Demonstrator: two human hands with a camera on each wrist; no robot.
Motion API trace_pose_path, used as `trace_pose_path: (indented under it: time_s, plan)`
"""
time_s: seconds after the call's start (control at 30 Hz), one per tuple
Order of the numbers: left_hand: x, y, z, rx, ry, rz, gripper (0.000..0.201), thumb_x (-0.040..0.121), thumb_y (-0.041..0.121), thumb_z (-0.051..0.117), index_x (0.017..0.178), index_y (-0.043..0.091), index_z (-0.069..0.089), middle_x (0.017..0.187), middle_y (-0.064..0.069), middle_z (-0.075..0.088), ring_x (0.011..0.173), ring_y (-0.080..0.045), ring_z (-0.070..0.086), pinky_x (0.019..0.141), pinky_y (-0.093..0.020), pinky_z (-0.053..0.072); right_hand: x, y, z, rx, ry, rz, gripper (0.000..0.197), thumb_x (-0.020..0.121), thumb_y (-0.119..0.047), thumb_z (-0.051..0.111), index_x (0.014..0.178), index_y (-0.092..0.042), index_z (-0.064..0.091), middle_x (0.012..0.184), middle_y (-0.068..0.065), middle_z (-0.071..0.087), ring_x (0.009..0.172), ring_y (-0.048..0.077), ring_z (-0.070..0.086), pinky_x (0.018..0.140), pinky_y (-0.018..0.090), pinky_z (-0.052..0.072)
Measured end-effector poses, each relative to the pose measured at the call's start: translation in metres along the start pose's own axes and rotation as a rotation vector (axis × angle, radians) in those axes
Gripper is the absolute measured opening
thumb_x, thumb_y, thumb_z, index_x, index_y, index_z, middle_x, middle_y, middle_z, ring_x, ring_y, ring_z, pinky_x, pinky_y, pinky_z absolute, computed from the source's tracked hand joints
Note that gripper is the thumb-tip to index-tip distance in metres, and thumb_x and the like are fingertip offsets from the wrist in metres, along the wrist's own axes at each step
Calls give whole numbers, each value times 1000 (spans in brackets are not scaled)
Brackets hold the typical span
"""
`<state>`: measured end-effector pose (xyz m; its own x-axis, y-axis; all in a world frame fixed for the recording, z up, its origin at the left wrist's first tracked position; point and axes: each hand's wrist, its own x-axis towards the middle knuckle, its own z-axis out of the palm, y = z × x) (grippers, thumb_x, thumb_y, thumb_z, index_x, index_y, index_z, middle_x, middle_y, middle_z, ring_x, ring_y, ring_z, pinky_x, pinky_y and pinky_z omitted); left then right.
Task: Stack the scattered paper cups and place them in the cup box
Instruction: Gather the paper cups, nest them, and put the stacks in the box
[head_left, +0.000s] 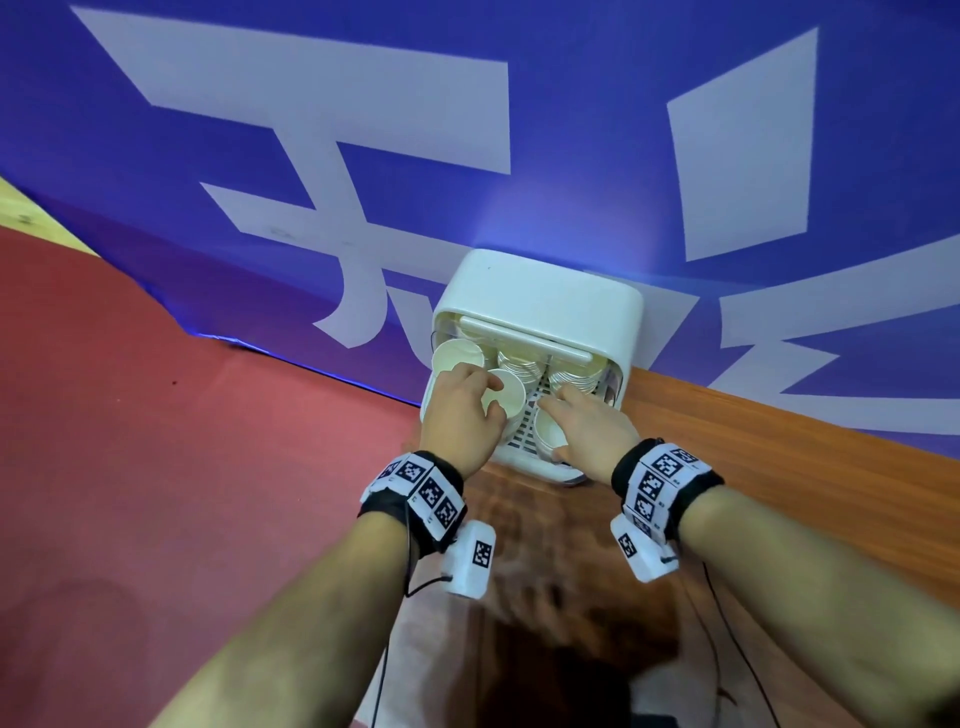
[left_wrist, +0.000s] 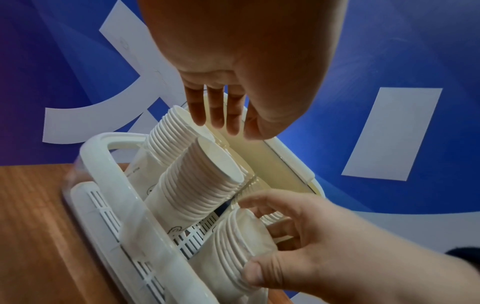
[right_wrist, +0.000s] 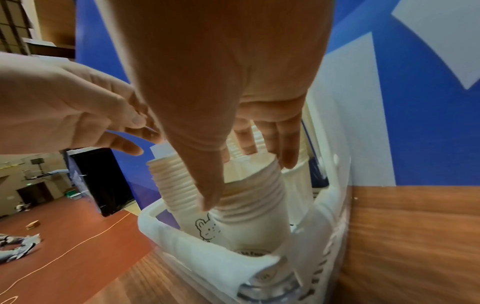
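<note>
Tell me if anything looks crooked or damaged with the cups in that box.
Nothing looks damaged or spilled. The stacks of cups lean at a slant inside the cup box rather than standing upright, which seems to be how the box holds them. The right hand grips one stack near the front; the left hand is over the others.

The blue banner (head_left: 571, 156) bears large white characters, only partly legible.

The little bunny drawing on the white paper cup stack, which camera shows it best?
The right wrist view: the bunny drawing faces that camera, sharp and unblocked, low on the white paper cup stack inside the white plastic cup box. The left wrist view shows only partial line art on the cups; the head view shows none.
</note>
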<state>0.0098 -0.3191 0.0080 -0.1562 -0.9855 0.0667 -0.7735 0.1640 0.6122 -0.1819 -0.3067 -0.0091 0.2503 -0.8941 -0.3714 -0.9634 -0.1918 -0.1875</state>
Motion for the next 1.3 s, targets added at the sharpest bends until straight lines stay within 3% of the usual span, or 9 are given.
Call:
trace_pose_path:
  time_s: [0.13,0.23,0.53,0.77,0.93,1.07,1.3]
  plan:
    - [-2,-5,1,-11,-1,-23,26,80,11,60,105,13,68,111,0,59,106,-21,48,91,-26,36,4,5,5,81,4,43,72,85,-37,72,146,-25,36,141,0,39,120,26,52,80,37,48]
    - [-5,-6,0,-11,-2,-27,26,80,11,59,105,13,68,111,0,59,106,-22,49,92,-28,38,3,5,7,100,17,69,72,85,-42,71,146,-27,37,138,-2,41,117,24,54,77,36,48]
    - [-18,8,-17,-17,4,-10,27,82,9,59,106,13,68,113,0,58,109,-21,47,93,-23,33,-16,-1,-4,111,42,86,72,85,-52,64,146,-30,33,142,1,38,121,26,51,86,42,53]
    - [-39,39,-29,-27,15,56,25,82,13,60,106,15,68,115,-1,59,111,-22,48,95,-31,38,-64,-2,-30,190,146,89,64,89,-45,61,147,-29,36,140,1,44,124,25,50,93,41,49]
    - [-52,78,-21,-44,-5,118,26,80,11,62,104,14,69,111,-4,57,110,-23,47,95,-28,33,-119,15,-44,217,224,134,59,91,-44,59,145,-29,38,131,4,50,114,25,55,88,42,51]
    - [-59,123,4,-40,-65,205,25,78,16,61,102,16,70,107,-4,58,109,-26,50,96,-32,36,-172,50,-48,217,279,214,61,93,-44,59,147,-28,36,141,3,48,124,24,52,96,40,49]
    - [-80,232,70,-61,-202,365,28,81,11,61,108,17,67,115,1,54,112,-21,45,95,-21,28,-282,138,-38,300,382,419,64,93,-45,59,149,-29,33,144,2,47,127,23,50,97,41,49]
